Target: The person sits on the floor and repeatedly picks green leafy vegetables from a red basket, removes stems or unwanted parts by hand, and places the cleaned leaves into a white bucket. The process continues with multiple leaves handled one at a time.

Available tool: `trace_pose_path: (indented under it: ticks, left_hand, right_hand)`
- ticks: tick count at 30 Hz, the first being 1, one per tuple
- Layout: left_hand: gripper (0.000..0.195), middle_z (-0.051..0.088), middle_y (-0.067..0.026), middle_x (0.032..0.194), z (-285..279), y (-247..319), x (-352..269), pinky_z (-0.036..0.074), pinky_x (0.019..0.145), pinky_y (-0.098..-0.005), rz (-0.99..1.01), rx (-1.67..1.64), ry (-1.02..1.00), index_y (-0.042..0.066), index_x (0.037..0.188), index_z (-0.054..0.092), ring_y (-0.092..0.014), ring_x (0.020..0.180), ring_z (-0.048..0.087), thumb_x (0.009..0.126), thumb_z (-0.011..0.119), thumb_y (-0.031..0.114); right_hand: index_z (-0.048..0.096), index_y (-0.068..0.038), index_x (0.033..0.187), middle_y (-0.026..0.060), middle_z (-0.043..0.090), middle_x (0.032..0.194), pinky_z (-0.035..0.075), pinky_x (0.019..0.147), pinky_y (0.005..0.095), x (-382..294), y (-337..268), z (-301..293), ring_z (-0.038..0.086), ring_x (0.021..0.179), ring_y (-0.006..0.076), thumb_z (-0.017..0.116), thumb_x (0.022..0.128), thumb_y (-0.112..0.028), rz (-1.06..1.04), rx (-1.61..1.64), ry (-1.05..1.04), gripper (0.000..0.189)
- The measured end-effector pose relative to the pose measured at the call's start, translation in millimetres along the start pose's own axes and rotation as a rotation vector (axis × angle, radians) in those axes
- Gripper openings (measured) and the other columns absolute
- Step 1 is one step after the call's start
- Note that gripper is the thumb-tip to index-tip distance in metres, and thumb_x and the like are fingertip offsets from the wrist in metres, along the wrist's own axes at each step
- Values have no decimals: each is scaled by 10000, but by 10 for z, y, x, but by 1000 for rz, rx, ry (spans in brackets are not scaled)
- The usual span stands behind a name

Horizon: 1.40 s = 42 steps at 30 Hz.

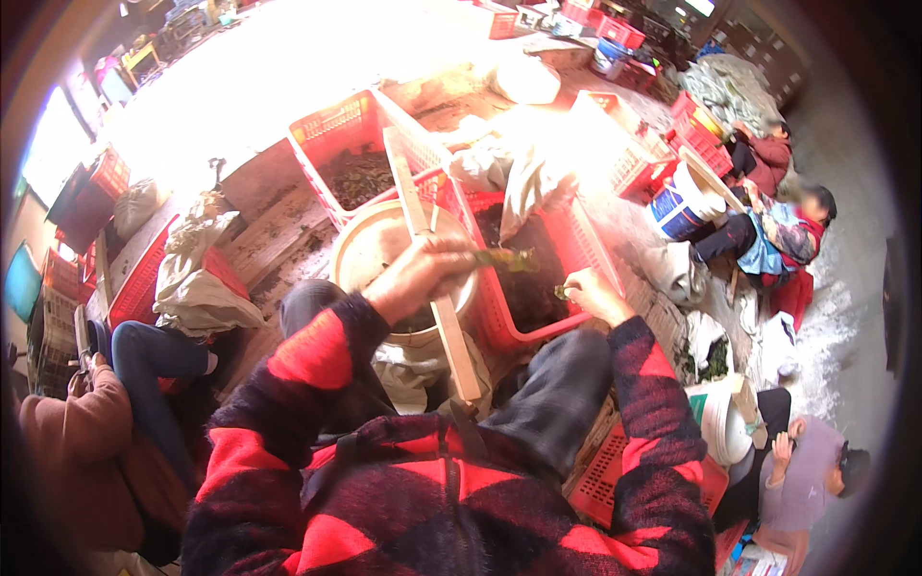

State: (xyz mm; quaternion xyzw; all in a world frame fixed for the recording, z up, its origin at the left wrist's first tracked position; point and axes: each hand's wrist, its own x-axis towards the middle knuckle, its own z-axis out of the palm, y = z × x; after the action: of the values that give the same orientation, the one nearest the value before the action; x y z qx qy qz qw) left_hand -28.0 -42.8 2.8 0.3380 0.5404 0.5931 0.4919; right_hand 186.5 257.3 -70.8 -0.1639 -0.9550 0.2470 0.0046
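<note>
My left hand [432, 270] is closed on a slender greenish-brown piece [511, 260], blurred, perhaps plant matter; it juts out to the right. Beneath that hand a wooden slat [457, 353] lies across a round pale bucket [353, 241] between my knees. Whether the hand touches the slat I cannot tell. To the right, my right hand [596, 294] pinches a small greenish scrap [560, 291] in its fingertips. It hovers over the near right side of a red plastic crate [536, 334] that holds dark, loose material.
Another red crate [313, 169] with dark leafy scraps stands beyond the bucket. A whitish sack [529, 180] drapes over the nearer crate's far end. People sit with buckets at right [774, 230] and lower right [799, 468]; another person [79, 461] sits close at left.
</note>
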Motion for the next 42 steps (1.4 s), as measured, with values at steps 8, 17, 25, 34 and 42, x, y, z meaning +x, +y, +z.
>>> trace_pose_path:
  ticks: [8,17,25,34,42]
  left_hand:
    - [151,523,31,709,193,-297,-235,349,490,-204,-67,18,-132,-7,930,628,-20,570,443,973,542,109]
    - [142,554,50,686,-8,-178,-227,310,456,-184,128,-49,-81,55,880,647,-11,508,417,965,595,157]
    - [157,650,-28,819,56,-244,-117,489,618,-201,80,-233,-61,-7,1000,647,-67,664,592,981,535,101]
    - [111,642,-31,752,274,-649,-97,495,614,-241,203,-36,200,10,875,631,-101,637,590,931,648,104]
    - [118,642,-10,760,388,-709,-151,477,659,-252,157,-266,135,32,836,648,-91,686,581,900,690,121]
  right_hand:
    - [668,8,959,124,676,794,548,675,372,1727,-970,-368,684,738,231,624,897,-233,-121,596,287,253]
    - [600,35,1203,88,677,1071,547,872,363,752,-1538,-140,675,993,207,632,957,-400,-236,1057,-270,500]
    - [680,24,1092,43,701,926,503,835,254,66,-1709,60,615,890,76,578,961,-65,-122,663,-22,188]
    - [574,46,1218,155,654,1143,535,936,370,-33,-1612,296,655,1060,246,417,1030,-149,-79,1405,65,313]
    - [584,47,1210,147,670,1108,546,904,366,-118,-1694,397,665,1019,235,417,1017,-129,-73,1581,148,310]
